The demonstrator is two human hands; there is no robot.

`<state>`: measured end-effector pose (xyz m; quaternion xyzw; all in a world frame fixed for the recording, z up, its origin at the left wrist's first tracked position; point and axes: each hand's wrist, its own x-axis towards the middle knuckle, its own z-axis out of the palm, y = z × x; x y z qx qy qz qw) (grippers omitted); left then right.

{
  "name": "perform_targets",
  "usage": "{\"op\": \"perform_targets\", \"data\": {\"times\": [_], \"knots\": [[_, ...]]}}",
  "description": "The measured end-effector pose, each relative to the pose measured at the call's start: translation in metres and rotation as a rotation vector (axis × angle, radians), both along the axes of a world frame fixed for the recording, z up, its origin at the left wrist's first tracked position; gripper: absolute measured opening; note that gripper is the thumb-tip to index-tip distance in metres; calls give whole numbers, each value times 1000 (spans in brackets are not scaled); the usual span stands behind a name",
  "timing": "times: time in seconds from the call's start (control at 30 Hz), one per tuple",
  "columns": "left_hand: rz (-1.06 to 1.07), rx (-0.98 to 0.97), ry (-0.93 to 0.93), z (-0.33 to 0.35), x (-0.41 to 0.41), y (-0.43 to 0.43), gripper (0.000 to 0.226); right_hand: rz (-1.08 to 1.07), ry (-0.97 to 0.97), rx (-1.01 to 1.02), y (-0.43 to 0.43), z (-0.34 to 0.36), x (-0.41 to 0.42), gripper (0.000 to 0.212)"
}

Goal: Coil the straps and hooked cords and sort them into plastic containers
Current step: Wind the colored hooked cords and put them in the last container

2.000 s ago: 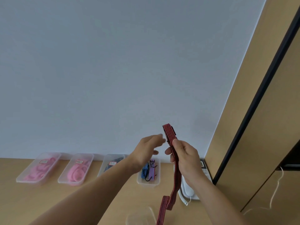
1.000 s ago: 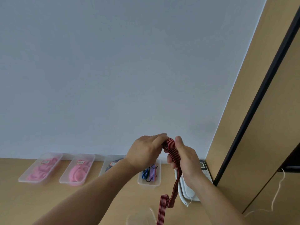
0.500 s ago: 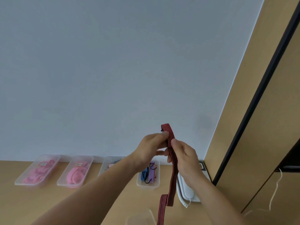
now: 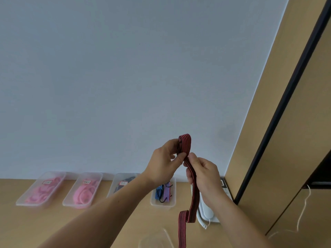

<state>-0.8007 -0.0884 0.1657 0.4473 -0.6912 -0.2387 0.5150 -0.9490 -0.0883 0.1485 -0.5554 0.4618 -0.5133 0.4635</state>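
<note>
The red-and-black striped strap is held up in the air in front of the wall, above the far right part of the table. Its top is folded over into a small loop and the rest hangs straight down, kinks once and runs out of the bottom of the view. The left hand pinches the foot of that loop between thumb and fingertips. Just below it, the right hand has its fingers curled round the hanging length. The step in hand looks like the start of coiling, with only the first turn made. The next move probably calls for the right hand to feed more strap up and lay it round the loop while the left keeps the turns from springing open. Behind the hands, four clear plastic boxes stand in a row against the wall. The first box and the second box hold pink rings. The third box holds something dark, and the fourth box holds blue and purple hooked cords. Small labels with red marks sit on the first three boxes, but their writing is too small to read. No brand name shows anywhere. A white telephone lies right of the boxes, and another clear box shows at the bottom edge.
</note>
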Motion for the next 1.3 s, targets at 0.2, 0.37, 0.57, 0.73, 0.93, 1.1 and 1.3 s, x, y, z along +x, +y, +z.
{"op": "perform_targets", "data": {"times": [0.2, 0.37, 0.57, 0.73, 0.93, 1.1, 1.3], "knots": [[112, -167, -266, -12, 8, -2, 36, 64, -24, -6, 4, 0, 1, 45], [187, -505, -494, -11, 16, 1, 39, 107, -109, 32, 8, 2, 1, 61], [191, -755, -655, -13, 23, -5, 34, 138, -88, 40, 9, 3, 1, 75], [37, 82, -32, -10, 15, 1, 62, 169, -127, -50, 8, 1, 0, 54], [-212, 566, 572, 13, 11, 0, 51, 126, 138, -202, 9, -9, -1, 16], [44, 448, 246, 28, -5, -3, 53, 75, 291, -260, 5, -21, 0, 12], [182, 543, 127, 41, -12, -14, 38, 29, 452, -335, -1, -32, -5, 12]]}}
